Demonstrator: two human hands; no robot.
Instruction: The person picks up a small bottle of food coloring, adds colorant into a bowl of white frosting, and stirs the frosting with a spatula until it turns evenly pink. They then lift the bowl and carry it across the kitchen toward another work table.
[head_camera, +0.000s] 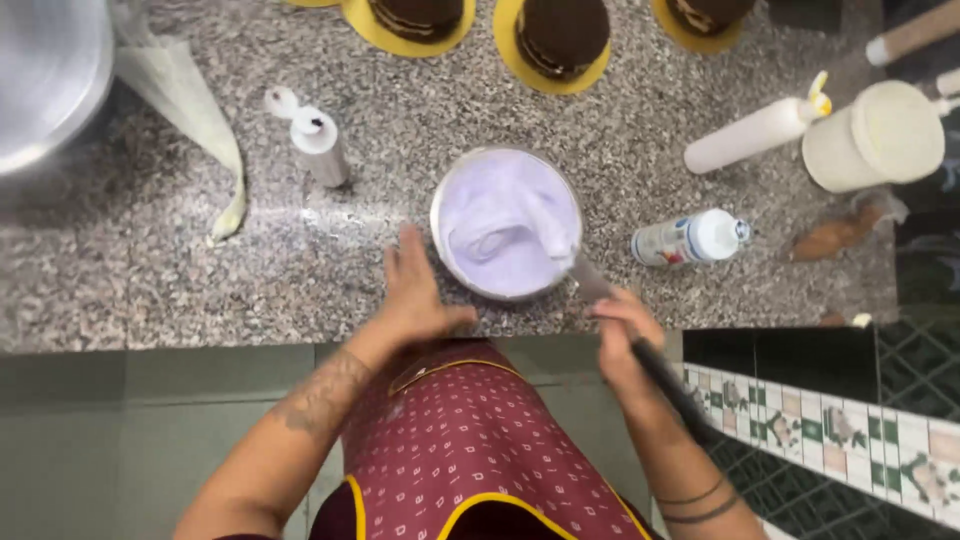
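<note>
Steel bowl (440, 215) of lilac cream, spatula (590, 282) blade dipped in

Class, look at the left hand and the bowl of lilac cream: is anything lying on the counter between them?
Nothing visible. The left hand rests flat on the counter right beside the bowl, its thumb near the rim, with no object in the gap.

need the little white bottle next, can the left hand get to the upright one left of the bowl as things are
Probably yes. The left hand lies flat on the counter beside the bowl, holding nothing, and the stretch of counter between it and the upright white bottle is bare. Only the bottle's loose cap lies beyond it.
</note>
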